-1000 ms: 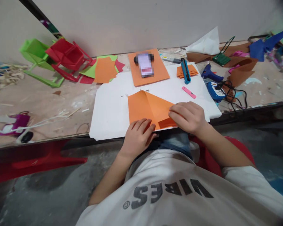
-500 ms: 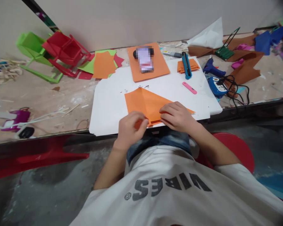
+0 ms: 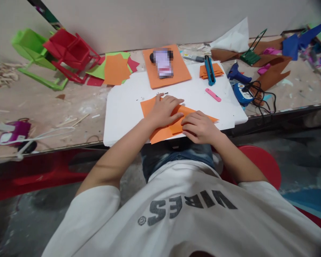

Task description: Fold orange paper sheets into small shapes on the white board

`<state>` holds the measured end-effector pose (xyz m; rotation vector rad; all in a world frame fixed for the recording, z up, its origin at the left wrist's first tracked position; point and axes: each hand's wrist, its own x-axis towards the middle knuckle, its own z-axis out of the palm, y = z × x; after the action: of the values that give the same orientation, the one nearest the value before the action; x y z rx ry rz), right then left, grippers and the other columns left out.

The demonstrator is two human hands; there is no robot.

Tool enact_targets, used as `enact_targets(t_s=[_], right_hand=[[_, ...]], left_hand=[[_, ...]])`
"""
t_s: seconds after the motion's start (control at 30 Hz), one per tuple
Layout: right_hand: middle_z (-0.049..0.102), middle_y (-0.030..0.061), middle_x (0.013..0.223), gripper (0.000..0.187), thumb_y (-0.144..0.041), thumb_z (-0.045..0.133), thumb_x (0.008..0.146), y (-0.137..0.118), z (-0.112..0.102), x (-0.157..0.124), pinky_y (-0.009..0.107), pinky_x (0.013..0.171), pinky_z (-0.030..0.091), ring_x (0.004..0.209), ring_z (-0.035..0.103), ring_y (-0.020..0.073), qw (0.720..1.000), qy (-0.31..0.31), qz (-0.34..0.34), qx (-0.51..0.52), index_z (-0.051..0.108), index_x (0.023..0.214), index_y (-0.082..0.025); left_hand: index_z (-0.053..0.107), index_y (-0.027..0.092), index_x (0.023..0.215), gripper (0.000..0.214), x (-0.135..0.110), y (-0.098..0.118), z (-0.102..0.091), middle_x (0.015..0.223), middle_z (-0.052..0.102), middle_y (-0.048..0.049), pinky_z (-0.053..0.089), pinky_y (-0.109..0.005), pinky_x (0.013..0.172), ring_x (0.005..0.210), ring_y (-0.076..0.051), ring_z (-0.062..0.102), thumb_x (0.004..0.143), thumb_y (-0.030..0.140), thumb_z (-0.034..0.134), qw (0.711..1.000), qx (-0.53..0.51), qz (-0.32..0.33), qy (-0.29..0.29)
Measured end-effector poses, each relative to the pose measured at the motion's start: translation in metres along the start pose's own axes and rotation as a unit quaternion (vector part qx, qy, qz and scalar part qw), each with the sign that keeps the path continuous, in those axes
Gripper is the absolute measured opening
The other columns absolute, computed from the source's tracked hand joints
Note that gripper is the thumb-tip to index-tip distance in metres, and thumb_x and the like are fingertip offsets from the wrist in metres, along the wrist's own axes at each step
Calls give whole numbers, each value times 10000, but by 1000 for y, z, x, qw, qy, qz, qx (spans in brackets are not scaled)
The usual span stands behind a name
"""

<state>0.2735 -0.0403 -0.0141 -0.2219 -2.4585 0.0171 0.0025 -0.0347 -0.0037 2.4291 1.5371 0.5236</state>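
A folded sheet of orange paper [image 3: 162, 132] lies on the white board, with a crease and a doubled flap towards the near edge. Across its upper left part rests my left hand [image 3: 164, 111], open, fingers spread and flat on the sheet. My right hand [image 3: 199, 125] is closed on the paper's near right part, its bent fingers close together over the fold. Both hands hide much of the sheet's middle. Beyond them a pink folding blade [image 3: 213, 95] lies on the board, near a blue box cutter [image 3: 210, 70] that sits on small orange pieces [image 3: 219, 69].
The white board [image 3: 120, 107] reaches the table's front edge. Behind it, a phone [image 3: 163, 64] rests on orange sheets [image 3: 183, 73]. Red [image 3: 69, 51] and green [image 3: 33, 46] chair models stand left. A blue glue gun [image 3: 238, 74] and corded device [image 3: 243, 94] lie right, a purple device [image 3: 14, 132] left.
My left hand has left the paper's near edge, moved up and away, and opened flat over the sheet. My right hand stays at the fold. The view has shifted slightly.
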Motion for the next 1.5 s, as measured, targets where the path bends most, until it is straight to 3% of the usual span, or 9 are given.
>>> enact_targets(t_s=[0.2, 0.33, 0.5, 0.7, 0.9, 1.13, 1.27, 1.5], right_hand=[[906, 104, 1204, 118, -295, 729, 1191, 1, 1, -7, 510, 934, 544, 1095, 801, 314, 998, 16, 44, -46, 784, 1100, -242], [897, 146, 1361, 114, -327, 729, 1162, 8, 0, -18, 571, 1021, 544, 1237, 804, 380, 985, -2, 163, -59, 807, 1194, -250], [880, 196, 1420, 295, -472, 710, 1164, 17, -5, -37, 611, 1094, 574, 1305, 806, 424, 962, 18, 259, -81, 807, 1313, -237], [899, 214, 1394, 412, -544, 686, 1167, 16, -18, -70, 640, 1079, 638, 1311, 833, 451, 948, 19, 312, -54, 804, 1408, -232], [916, 182, 1358, 351, -517, 748, 1130, 14, -33, -84, 675, 1163, 670, 1301, 849, 438, 935, 52, 351, 9, 844, 1362, -271], [933, 109, 1238, 203, -478, 849, 1031, 37, -41, -56, 560, 1048, 717, 1144, 869, 353, 936, 77, 318, 132, 898, 1127, -306], [937, 83, 1161, 217, -464, 928, 920, 53, -35, -47, 466, 869, 688, 1011, 852, 307, 923, 74, 317, 204, 910, 1051, -292], [937, 60, 1097, 237, -428, 972, 850, 54, -30, -52, 425, 765, 614, 902, 799, 272, 905, 83, 361, 209, 936, 1037, -286]], left_hand=[[775, 265, 1634, 582, -6, 3, 4, 1549, 821, -193, 368, -702, 1377, 1504, -438, 711, 1161, 557, 602, 1000, 15, 17, -6], [784, 259, 1624, 572, -4, 3, 3, 1550, 823, -195, 411, -677, 1330, 1492, -437, 715, 1160, 534, 595, 1000, 20, 19, -8], [793, 224, 1612, 575, -4, 6, 1, 1549, 822, -213, 433, -679, 1310, 1481, -443, 726, 1154, 494, 574, 999, 34, 18, -10], [801, 260, 1594, 535, -3, 5, 0, 1532, 834, -199, 431, -689, 1305, 1482, -441, 724, 1151, 462, 579, 999, 43, 23, -9], [814, 256, 1568, 522, 0, 1, 2, 1560, 828, -195, 423, -678, 1343, 1490, -427, 737, 1140, 450, 586, 999, 37, 13, -1], [806, 239, 1566, 565, 2, -6, 2, 1650, 804, -196, 450, -662, 1358, 1578, -442, 704, 1113, 491, 581, 999, 15, 28, 12], [813, 245, 1548, 569, 2, -8, 0, 1636, 814, -201, 466, -674, 1339, 1563, -450, 710, 1088, 498, 594, 999, -3, 34, 19], [831, 282, 1458, 503, 2, -6, -3, 1594, 828, -170, 455, -672, 1320, 1511, -441, 697, 1092, 526, 588, 999, -8, 30, 17]])
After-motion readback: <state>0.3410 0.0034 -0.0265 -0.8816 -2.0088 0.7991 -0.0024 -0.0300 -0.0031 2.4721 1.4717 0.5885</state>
